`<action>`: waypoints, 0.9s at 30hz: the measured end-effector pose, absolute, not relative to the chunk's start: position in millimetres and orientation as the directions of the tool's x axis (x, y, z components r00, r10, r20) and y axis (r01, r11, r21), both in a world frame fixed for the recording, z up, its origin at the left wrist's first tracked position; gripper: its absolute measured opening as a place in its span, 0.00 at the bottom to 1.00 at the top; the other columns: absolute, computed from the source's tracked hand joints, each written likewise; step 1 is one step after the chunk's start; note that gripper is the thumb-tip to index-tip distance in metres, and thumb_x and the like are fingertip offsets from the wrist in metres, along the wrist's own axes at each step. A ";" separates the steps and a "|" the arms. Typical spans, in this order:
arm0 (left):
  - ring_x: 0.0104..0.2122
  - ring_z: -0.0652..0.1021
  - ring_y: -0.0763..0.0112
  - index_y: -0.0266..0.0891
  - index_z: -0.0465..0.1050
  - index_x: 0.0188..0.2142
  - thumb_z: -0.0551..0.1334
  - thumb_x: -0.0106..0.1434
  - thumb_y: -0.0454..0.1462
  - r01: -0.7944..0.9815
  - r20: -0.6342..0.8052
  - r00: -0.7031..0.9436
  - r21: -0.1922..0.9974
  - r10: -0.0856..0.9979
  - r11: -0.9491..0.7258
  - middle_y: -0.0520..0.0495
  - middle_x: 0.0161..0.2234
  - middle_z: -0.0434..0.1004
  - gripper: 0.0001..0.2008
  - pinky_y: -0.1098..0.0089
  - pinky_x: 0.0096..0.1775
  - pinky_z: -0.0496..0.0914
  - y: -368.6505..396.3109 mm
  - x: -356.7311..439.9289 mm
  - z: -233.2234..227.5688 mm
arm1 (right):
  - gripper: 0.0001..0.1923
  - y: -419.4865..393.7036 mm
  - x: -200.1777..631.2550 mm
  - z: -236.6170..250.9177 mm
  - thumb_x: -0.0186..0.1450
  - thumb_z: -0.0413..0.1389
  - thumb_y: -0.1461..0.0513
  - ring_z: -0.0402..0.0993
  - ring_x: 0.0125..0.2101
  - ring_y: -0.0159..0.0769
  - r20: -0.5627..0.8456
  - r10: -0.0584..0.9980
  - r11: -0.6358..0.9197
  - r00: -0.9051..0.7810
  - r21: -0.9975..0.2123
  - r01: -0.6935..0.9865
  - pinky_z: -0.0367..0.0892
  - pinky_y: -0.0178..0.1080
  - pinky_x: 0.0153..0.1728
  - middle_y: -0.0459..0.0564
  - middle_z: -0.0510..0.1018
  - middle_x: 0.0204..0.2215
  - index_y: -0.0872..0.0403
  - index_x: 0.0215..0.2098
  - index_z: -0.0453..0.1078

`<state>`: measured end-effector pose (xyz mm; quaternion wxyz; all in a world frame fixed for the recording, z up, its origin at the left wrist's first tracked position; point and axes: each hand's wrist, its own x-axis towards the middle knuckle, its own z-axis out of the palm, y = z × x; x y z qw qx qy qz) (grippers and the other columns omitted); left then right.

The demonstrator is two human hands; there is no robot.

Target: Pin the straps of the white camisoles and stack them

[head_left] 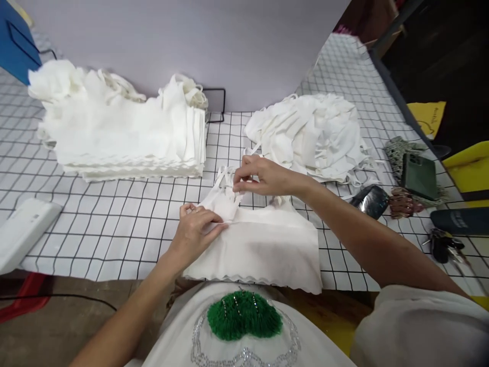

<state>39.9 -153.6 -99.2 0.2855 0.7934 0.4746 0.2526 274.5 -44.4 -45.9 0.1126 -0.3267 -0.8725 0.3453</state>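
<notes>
A: Head view, looking down at the tabletop (114, 224), white with a black grid. Right in front of the person lies a white garment (263, 244), flat, its scalloped hem at the near edge of the tabletop.

B: And the hands?

A: Left hand (194, 227) is pressed down on the garment's upper left part, fingers curled and pinching a fold of the cloth. Right hand (263, 176) is just above it, fingertips closed on the thin white straps (225, 178) at the top of the garment. Both are closed on fabric, neither is open.

B: What's around them?

A: Far left, a neat folded stack of white pieces (126, 137), edges lined up. Far right, a loose heap of white pieces (309, 132), straps trailing out, just behind the right hand. The two piles are well apart, with the garment nearer, between them.

B: Anything else on the right?

A: A dark green phone (419, 176) resting on some netted material, a shiny dark object (371, 200) beside it, and a bunch of keys (443, 244) nearer the edge. On the far left edge, a white box-like device (25, 229).
</notes>
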 end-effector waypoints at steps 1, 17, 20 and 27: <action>0.30 0.76 0.69 0.41 0.75 0.33 0.63 0.68 0.41 0.617 0.129 0.427 0.682 0.895 -0.392 0.53 0.31 0.82 0.08 0.57 0.52 0.56 -153.5 36.5 -97.6 | 0.14 -34.9 272.1 -42.0 0.70 0.56 0.55 0.60 0.34 0.36 -0.006 0.660 0.555 -0.751 -0.670 0.493 0.57 0.47 0.48 0.45 0.64 0.23 0.54 0.30 0.74; 0.68 0.60 0.51 0.41 0.53 0.69 0.56 0.72 0.37 0.707 0.337 0.489 0.387 0.805 -0.592 0.34 0.67 0.60 0.28 0.47 0.65 0.55 -175.2 25.2 -104.1 | 0.25 -122.3 289.8 -68.3 0.76 0.43 0.58 0.53 0.68 0.50 0.281 0.854 0.519 -0.439 -0.385 0.763 0.43 0.65 0.65 0.58 0.58 0.69 0.52 0.70 0.54; 0.71 0.51 0.51 0.38 0.36 0.74 0.54 0.73 0.43 0.654 0.247 0.660 0.275 0.709 -0.705 0.33 0.72 0.49 0.37 0.47 0.68 0.46 -193.1 20.7 -111.0 | 0.37 -209.0 320.2 -89.2 0.74 0.44 0.47 0.47 0.71 0.51 0.121 0.802 0.594 -0.584 -0.262 0.761 0.41 0.65 0.67 0.60 0.54 0.71 0.54 0.74 0.40; 0.68 0.61 0.50 0.47 0.60 0.67 0.57 0.72 0.39 0.559 0.307 0.705 0.315 0.640 -0.767 0.39 0.66 0.64 0.25 0.40 0.66 0.51 -165.0 10.5 -107.1 | 0.27 -253.9 390.8 -103.3 0.75 0.47 0.55 0.61 0.65 0.53 0.175 0.919 0.387 -0.352 -0.250 0.887 0.62 0.63 0.59 0.64 0.66 0.64 0.56 0.69 0.57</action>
